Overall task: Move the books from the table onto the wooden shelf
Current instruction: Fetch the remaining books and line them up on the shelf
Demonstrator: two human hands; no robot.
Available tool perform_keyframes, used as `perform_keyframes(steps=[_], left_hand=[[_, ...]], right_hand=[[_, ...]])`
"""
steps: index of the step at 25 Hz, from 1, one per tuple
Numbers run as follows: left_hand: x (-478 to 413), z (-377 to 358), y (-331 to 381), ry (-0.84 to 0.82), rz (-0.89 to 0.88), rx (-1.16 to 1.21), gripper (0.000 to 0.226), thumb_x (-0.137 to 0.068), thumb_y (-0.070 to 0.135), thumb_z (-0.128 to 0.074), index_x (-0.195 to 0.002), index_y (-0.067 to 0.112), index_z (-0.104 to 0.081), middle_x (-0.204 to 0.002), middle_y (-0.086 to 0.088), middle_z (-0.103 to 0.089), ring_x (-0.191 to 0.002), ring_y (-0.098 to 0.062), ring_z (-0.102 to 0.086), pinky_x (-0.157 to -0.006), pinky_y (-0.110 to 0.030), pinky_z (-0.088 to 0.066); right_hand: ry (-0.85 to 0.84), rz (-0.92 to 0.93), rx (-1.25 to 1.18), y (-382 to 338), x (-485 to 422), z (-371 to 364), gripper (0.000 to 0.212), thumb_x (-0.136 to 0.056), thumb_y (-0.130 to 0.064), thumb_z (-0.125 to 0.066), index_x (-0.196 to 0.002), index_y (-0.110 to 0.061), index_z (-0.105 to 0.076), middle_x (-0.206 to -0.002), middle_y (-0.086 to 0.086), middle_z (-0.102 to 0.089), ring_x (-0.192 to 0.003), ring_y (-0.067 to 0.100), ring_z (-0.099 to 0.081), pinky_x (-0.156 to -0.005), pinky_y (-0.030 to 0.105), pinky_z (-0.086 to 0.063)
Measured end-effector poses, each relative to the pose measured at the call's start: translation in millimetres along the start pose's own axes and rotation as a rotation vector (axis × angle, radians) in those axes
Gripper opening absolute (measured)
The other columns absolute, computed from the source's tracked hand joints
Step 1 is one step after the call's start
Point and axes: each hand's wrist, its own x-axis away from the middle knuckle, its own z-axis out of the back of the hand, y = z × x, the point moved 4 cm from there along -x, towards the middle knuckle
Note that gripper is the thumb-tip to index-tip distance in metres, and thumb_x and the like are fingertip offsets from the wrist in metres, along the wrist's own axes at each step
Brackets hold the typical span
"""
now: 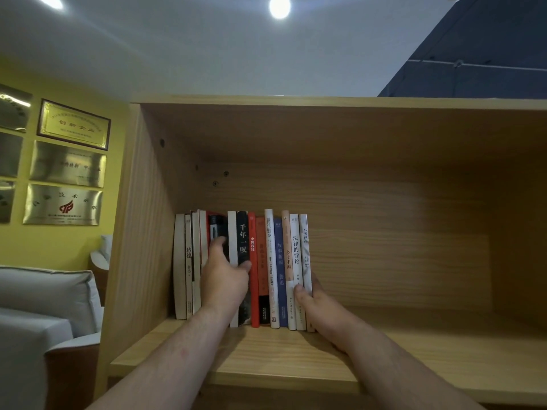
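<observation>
Several books [278, 270] stand upright in a row at the left end of the wooden shelf [384, 359]. My left hand [226, 279] rests against the spines of the dark books [219, 232] near the row's left part, fingers spread, thumb on the black book [242, 241]. My right hand [318, 306] presses the row's right end, thumb on the front of the white books [299, 255] and fingers behind the last one. The table is out of view.
The shelf's left wall [148, 232] is beside the books; bare board stretches to the right [414, 321]. Metal plaques [68, 164] hang on the yellow wall at left. A grey sofa [44, 306] stands below them.
</observation>
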Motion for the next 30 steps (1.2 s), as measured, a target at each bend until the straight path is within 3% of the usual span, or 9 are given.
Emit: perform_keyframes(steps=[5,8,10,12,15,21,25,28,30], left_hand=[[13.0,27.6,7.1,0.046,-0.189,0.007,0.027,-0.096,0.013,-0.062,-0.104,0.039,-0.065,-0.093,0.007,-0.071,-0.086,-0.012,-0.071,-0.07,-0.038,-0.062],[26.8,52.1,16.6,0.126,-0.263,0.056,0.029,-0.1,0.012,-0.056,-0.118,0.033,-0.065,-0.105,0.009,-0.07,-0.096,-0.009,-0.068,-0.073,-0.033,-0.06],[38.7,66.3,22.3,0.169,-0.284,0.082,0.027,-0.101,0.013,-0.054,-0.122,0.027,-0.063,-0.107,0.007,-0.071,-0.097,-0.009,-0.067,-0.071,-0.031,-0.058],[53.7,80.3,29.6,0.203,-0.309,0.087,0.022,-0.102,0.014,-0.052,-0.116,0.027,-0.063,-0.103,0.007,-0.071,-0.093,-0.01,-0.068,-0.068,-0.031,-0.057],[70.5,96.1,39.2,0.254,-0.313,0.103,0.021,-0.103,0.016,-0.05,-0.112,0.03,-0.063,-0.098,0.007,-0.072,-0.088,-0.008,-0.07,-0.063,-0.028,-0.055],[68.6,37.4,38.8,-0.025,-0.008,0.467,0.031,-0.104,0.01,-0.047,-0.103,0.032,-0.068,-0.098,-0.005,-0.079,-0.092,-0.027,-0.076,-0.081,-0.052,-0.062],[68.7,-5.6,46.9,-0.224,0.059,0.56,0.035,-0.104,0.008,-0.046,-0.103,0.034,-0.069,-0.102,-0.006,-0.079,-0.099,-0.029,-0.075,-0.091,-0.053,-0.059],[62.7,-22.7,49.5,-0.354,-0.027,0.405,0.031,-0.106,0.019,-0.045,-0.118,0.041,-0.065,-0.12,-0.001,-0.072,-0.112,-0.023,-0.068,-0.095,-0.044,-0.057],[48.6,-20.9,32.4,-0.342,-0.241,-0.098,0.043,-0.103,0.041,-0.046,-0.146,0.041,-0.044,-0.153,0.008,-0.046,-0.144,-0.022,-0.041,-0.116,-0.046,-0.038]], right_hand=[[-0.006,-0.037,-0.102,5.2,-6.3,-2.0,0.051,-0.111,-0.034,-0.033,-0.16,-0.035,-0.019,-0.119,-0.014,-0.059,-0.099,0.001,-0.058,-0.102,0.03,-0.043],[0.001,-0.046,-0.106,4.6,-8.8,-5.6,0.046,-0.111,-0.031,-0.034,-0.156,-0.039,-0.025,-0.117,-0.016,-0.059,-0.094,-0.005,-0.057,-0.083,0.017,-0.046],[0.044,-0.049,-0.075,4.2,-11.0,-5.8,0.044,-0.11,-0.031,-0.038,-0.152,-0.041,-0.032,-0.135,-0.003,-0.052,-0.097,-0.001,-0.057,-0.071,0.013,-0.046],[0.086,-0.071,-0.057,8.4,-13.8,-3.0,0.045,-0.106,-0.034,-0.041,-0.151,-0.04,-0.037,-0.145,0.006,-0.043,-0.102,0.008,-0.06,-0.072,0.016,-0.05],[0.094,-0.081,-0.106,8.8,-13.6,-2.1,0.035,-0.106,-0.033,-0.045,-0.141,-0.028,-0.047,-0.133,0.006,-0.06,-0.1,0.013,-0.066,-0.071,0.02,-0.054],[0.374,-0.153,-0.63,5.8,7.3,15.7,0.046,-0.094,-0.065,-0.051,-0.109,-0.027,-0.072,-0.107,0.007,-0.075,-0.101,0.038,-0.072,-0.094,0.063,-0.055],[0.14,-0.139,-0.696,0.6,39.8,31.3,0.048,-0.094,-0.048,-0.06,-0.118,-0.007,-0.066,-0.101,0.019,-0.078,-0.079,0.037,-0.076,-0.076,0.05,-0.062],[0.133,-0.16,-0.68,2.0,54.0,47.6,0.035,-0.091,-0.021,-0.07,-0.121,-0.007,-0.061,-0.101,0.019,-0.077,-0.077,0.035,-0.075,-0.067,0.047,-0.063],[0.25,-0.143,-0.653,1.4,62.4,65.5,0.028,-0.092,-0.013,-0.07,-0.118,-0.006,-0.062,-0.092,0.017,-0.078,-0.069,0.032,-0.075,-0.06,0.043,-0.063]])
